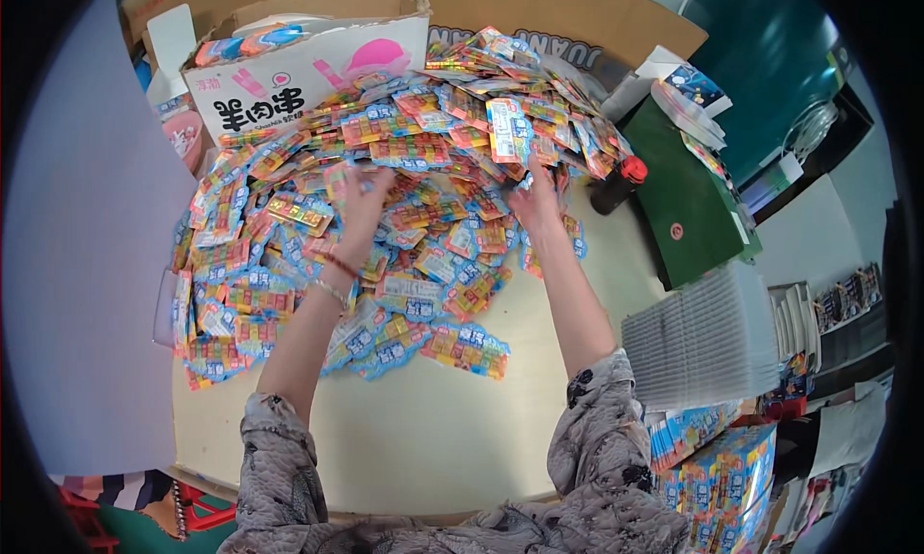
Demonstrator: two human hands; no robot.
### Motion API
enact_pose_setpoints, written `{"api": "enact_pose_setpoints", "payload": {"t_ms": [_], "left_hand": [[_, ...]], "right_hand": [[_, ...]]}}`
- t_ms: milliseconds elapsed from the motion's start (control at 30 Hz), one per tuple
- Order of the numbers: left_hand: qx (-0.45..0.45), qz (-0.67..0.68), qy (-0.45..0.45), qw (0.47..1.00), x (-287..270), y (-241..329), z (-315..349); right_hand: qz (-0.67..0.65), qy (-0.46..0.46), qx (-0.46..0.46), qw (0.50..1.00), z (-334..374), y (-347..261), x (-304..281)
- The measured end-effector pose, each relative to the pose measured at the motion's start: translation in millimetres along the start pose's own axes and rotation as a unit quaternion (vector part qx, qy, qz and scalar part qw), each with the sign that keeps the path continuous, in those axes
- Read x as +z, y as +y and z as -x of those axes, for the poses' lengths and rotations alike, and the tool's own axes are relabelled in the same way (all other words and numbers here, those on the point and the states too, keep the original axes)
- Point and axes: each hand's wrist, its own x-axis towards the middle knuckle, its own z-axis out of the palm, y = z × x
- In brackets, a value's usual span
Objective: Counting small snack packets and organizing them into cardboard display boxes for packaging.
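Across the middle of the frame, a heap of small colourful candy packets [404, 217] covers a pale table [433, 429]. Left hand [364, 193] and right hand [534, 200] dig into it, apart; their grip seems loose, hard to tell. Upper left, an open cardboard box [308, 63] holds more packets.

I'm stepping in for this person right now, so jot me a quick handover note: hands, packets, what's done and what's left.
Left hand: reaching into the pile of colourful packets, fingers among them; grip unclear.
Right hand: at the pile's far right, touching packets; grip unclear.
Pile covers the far table; open cardboard box behind it holds some packets.
Done: cannot tell.
Left: most packets lie loose.
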Motion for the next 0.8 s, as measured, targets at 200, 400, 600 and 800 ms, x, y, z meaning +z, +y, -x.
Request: {"api": "enact_pose_setpoints", "payload": {"t_ms": [200, 400, 600, 800], "left_hand": [[0.117, -0.209, 0.146, 0.960, -41, 11, -104], [-0.074, -0.042, -0.064, 0.994, -37, 29, -153], [0.000, 0.016, -0.184, 0.983, -31, 10, -184], [0.095, -0.105, -0.092, 0.986, -19, -30, -184]], "right_hand": [[0.161, 0.063, -0.094, 0.980, -42, -23, -19], [0.047, -0.049, -0.020, 0.997, -97, -39, -45], [0.093, -0.150, -0.077, 0.981, -76, -9, 11], [0.047, -0.029, -0.091, 0.994, -100, 3, 17]]}}
